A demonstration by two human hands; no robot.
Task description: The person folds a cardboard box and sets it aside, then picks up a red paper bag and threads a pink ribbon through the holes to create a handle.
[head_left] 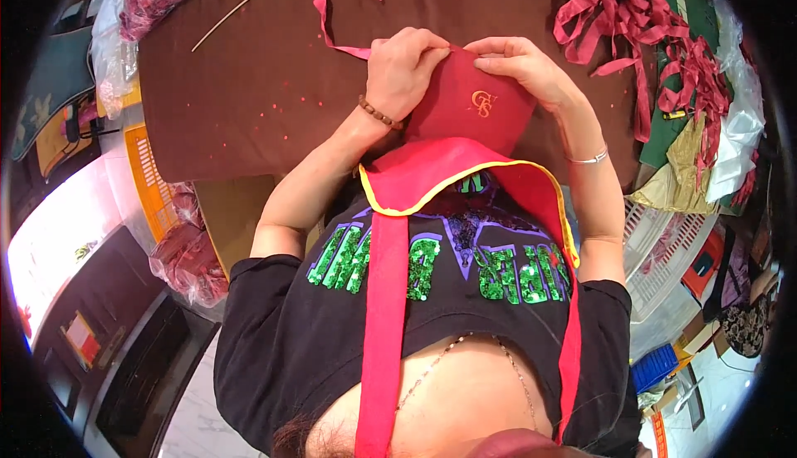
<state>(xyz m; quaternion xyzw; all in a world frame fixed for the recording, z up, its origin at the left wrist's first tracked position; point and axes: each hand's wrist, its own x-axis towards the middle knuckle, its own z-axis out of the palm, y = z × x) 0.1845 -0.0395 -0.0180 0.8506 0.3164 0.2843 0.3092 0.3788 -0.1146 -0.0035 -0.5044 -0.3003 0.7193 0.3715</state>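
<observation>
A dark red cloth piece (473, 97) with a small gold emblem hangs toward me from my two hands over the near edge of the table. My left hand (405, 68) is closed in a pinch on its upper left corner. The thumb and fingers of my right hand (523, 66) pinch the upper edge a little further right. A narrow red ribbon (322, 10) runs from beside my left hand toward the far edge; whether it joins the cloth is hidden by the hand.
The table wears a brown cover (224, 93) dotted with red scraps. A thin stick (237, 13) lies at the far left. Tangled red ribbons (610, 18) heap at the right, beside crumpled clear plastic (743, 126). My red apron (432, 168) has yellow trim. An orange crate (143, 172) stands left.
</observation>
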